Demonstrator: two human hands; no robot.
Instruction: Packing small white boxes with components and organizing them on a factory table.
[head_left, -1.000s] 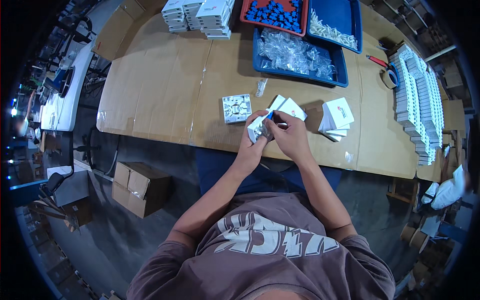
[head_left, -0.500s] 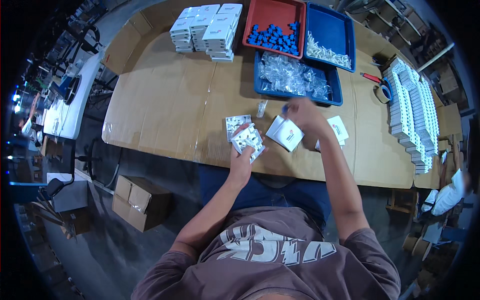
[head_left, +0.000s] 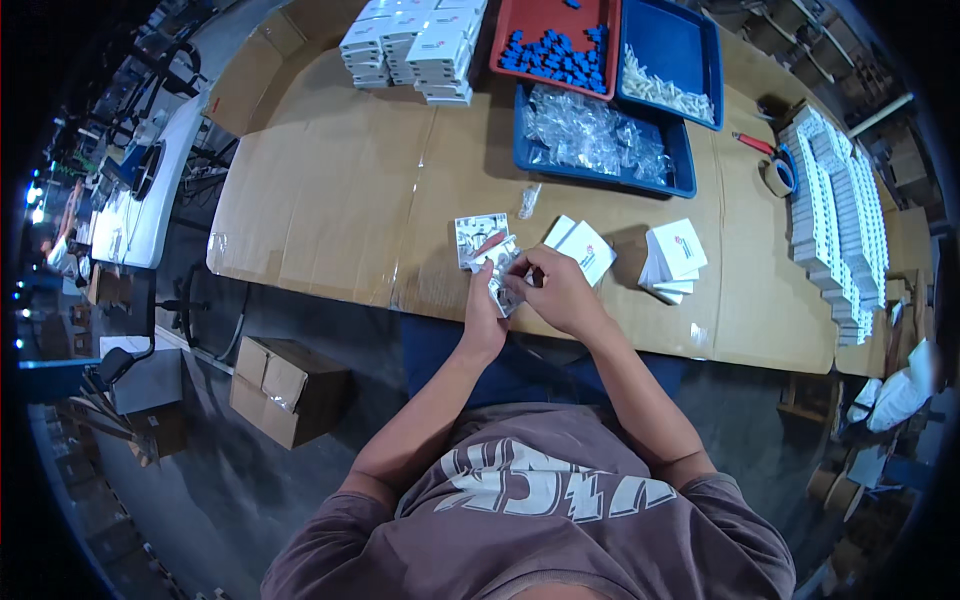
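My left hand (head_left: 486,318) grips a white square plastic housing (head_left: 506,292), its hollow inner side facing up, over the table's front edge. My right hand (head_left: 556,288) bends over that housing with its fingertips pinched together at its right side; whatever they hold is hidden. A second open white housing (head_left: 476,232) lies flat just beyond my left hand. White square covers (head_left: 592,254) rest overlapped beside my right hand. A small clear plastic bag with contents (head_left: 529,201) lies farther back.
Trays hold blue parts (head_left: 560,62), white slender pieces (head_left: 664,92) and clear bags (head_left: 590,135). White boxlike units stand stacked (head_left: 436,50) at the back left and in long rows (head_left: 826,220) at the right. Near them are a tape roll (head_left: 778,178), a red-handled tool (head_left: 754,143) and loose covers (head_left: 678,250).
My right hand has come from above the white covers back left to the housing in my left hand. A blue bit near its fingers earlier is out of sight. The view has shifted slightly.
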